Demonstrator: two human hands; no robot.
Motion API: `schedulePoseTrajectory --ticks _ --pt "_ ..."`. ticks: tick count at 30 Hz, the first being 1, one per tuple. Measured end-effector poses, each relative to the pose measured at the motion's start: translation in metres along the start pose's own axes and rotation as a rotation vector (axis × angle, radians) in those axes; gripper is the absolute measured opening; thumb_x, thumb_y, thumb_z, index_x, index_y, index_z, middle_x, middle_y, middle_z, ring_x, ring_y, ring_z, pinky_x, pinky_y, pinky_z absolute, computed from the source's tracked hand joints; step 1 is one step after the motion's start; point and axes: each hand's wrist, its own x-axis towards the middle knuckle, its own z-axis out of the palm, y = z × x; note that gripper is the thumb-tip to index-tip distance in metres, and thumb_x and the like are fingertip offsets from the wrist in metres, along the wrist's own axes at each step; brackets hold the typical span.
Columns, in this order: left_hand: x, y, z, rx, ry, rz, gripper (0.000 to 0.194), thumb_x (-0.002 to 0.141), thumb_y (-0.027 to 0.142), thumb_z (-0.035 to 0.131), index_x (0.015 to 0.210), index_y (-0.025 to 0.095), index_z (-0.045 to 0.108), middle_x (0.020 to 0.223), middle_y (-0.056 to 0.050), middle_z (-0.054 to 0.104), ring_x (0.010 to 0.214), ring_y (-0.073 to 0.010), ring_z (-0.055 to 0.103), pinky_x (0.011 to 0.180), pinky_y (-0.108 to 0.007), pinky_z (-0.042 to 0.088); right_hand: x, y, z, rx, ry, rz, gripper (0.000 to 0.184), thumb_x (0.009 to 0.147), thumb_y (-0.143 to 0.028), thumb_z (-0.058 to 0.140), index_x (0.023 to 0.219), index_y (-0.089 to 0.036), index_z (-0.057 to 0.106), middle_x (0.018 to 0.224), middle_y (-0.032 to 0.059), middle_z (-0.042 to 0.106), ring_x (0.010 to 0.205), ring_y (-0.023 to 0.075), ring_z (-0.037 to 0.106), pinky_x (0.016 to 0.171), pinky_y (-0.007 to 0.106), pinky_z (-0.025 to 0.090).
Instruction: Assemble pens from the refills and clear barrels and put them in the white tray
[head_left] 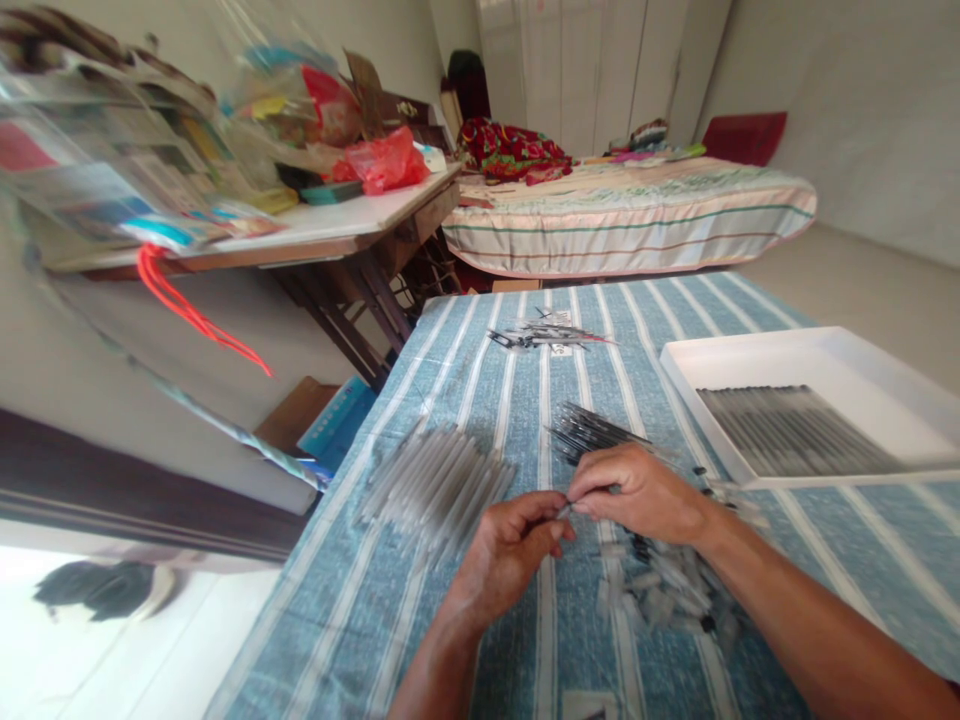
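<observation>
Over the middle of the striped cloth, my left hand point(514, 548) and my right hand point(637, 492) meet fingertip to fingertip. Both are closed in a pinch on a small greyish pen part point(565, 510), mostly covered by the fingers. To the left of my left hand lies a heap of translucent grey pen barrels point(442, 485). Just beyond my right hand is a bundle of dark pen refills point(592, 432). Clear pen caps point(675, 590) and small black pieces are scattered beneath my right wrist.
A white tray point(862, 370) at the right holds a row of pens point(795, 430). More thin refills point(551, 333) lie toward the far end of the blue striped cloth point(465, 380). A cluttered desk point(337, 235) stands at the left, a bed point(630, 215) behind.
</observation>
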Motion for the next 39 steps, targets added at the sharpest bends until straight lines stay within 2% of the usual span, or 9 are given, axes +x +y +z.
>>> schedulePoseTrajectory --ticks 11,17,22,25,29,33,35,37,39 --pt "0.001 0.0 -0.004 0.008 -0.035 -0.046 0.017 0.077 0.019 0.056 0.09 0.013 0.065 0.071 -0.002 0.065 0.055 -0.0083 0.049 0.051 -0.021 0.038 0.001 0.001 -0.001 -0.109 -0.093 0.086 0.016 0.08 -0.022 0.056 0.076 -0.014 0.07 0.064 -0.0001 0.063 0.061 0.0101 0.055 0.057 0.017 0.039" --pt "0.001 0.0 -0.002 0.082 -0.006 -0.054 0.015 0.075 0.018 0.056 0.087 0.013 0.063 0.07 -0.001 0.064 0.056 -0.0088 0.05 0.05 -0.02 0.037 0.0 0.004 0.002 -0.039 -0.121 0.221 0.016 0.079 -0.022 0.054 0.077 -0.013 0.067 0.053 -0.0038 0.055 0.048 0.0074 0.05 0.049 0.016 0.036" --pt "0.0 -0.001 -0.006 -0.001 -0.059 -0.108 0.016 0.078 0.024 0.055 0.089 0.014 0.061 0.07 -0.001 0.063 0.05 -0.0076 0.047 0.044 -0.019 0.033 -0.002 0.009 0.005 0.01 -0.118 0.203 0.015 0.079 -0.025 0.054 0.078 -0.015 0.066 0.054 -0.0039 0.055 0.05 0.0087 0.054 0.049 0.017 0.039" --pt "0.0 0.003 -0.007 0.027 -0.036 -0.083 0.014 0.076 0.022 0.056 0.085 0.013 0.063 0.067 -0.001 0.062 0.05 -0.0076 0.047 0.046 -0.02 0.035 -0.002 0.009 0.006 0.036 -0.109 0.23 0.015 0.079 -0.027 0.055 0.078 -0.016 0.065 0.052 -0.0049 0.053 0.048 0.0084 0.053 0.047 0.016 0.038" --pt "0.0 0.006 -0.004 0.093 -0.002 -0.056 0.012 0.074 0.017 0.055 0.08 0.014 0.065 0.065 0.0 0.062 0.052 -0.0086 0.049 0.05 -0.021 0.038 -0.001 0.009 0.009 0.008 -0.125 0.235 0.02 0.081 -0.028 0.053 0.07 -0.015 0.063 0.052 -0.0048 0.052 0.045 0.0067 0.049 0.044 0.016 0.035" --pt "0.001 0.005 -0.001 0.135 0.024 -0.042 0.012 0.072 0.015 0.056 0.078 0.014 0.065 0.06 0.002 0.058 0.053 -0.0096 0.05 0.052 -0.022 0.039 -0.002 0.011 0.009 -0.052 -0.138 0.246 0.038 0.085 -0.033 0.047 0.054 -0.014 0.055 0.045 -0.0043 0.048 0.043 0.0059 0.043 0.044 0.017 0.03" --pt "0.002 0.004 -0.001 0.14 0.028 -0.036 0.013 0.072 0.015 0.055 0.079 0.014 0.066 0.061 0.002 0.059 0.054 -0.0099 0.051 0.053 -0.022 0.04 -0.002 0.012 0.007 -0.042 -0.133 0.259 0.035 0.085 -0.036 0.048 0.059 -0.013 0.058 0.047 -0.0047 0.047 0.044 0.006 0.042 0.044 0.017 0.03" --pt "0.002 0.003 -0.001 0.123 0.03 -0.03 0.014 0.073 0.016 0.055 0.081 0.014 0.066 0.064 0.001 0.061 0.055 -0.0102 0.051 0.053 -0.022 0.04 -0.002 0.013 0.006 0.016 -0.132 0.276 0.022 0.081 -0.033 0.054 0.078 -0.013 0.062 0.051 -0.006 0.048 0.046 0.0065 0.042 0.045 0.017 0.031" --pt "0.002 0.001 -0.002 0.111 0.029 -0.027 0.015 0.073 0.016 0.055 0.082 0.014 0.066 0.066 0.0 0.061 0.056 -0.0101 0.051 0.052 -0.022 0.04 -0.002 0.012 0.005 0.083 -0.134 0.293 0.019 0.077 -0.028 0.058 0.089 -0.014 0.061 0.054 -0.0068 0.049 0.048 0.007 0.044 0.046 0.016 0.033"
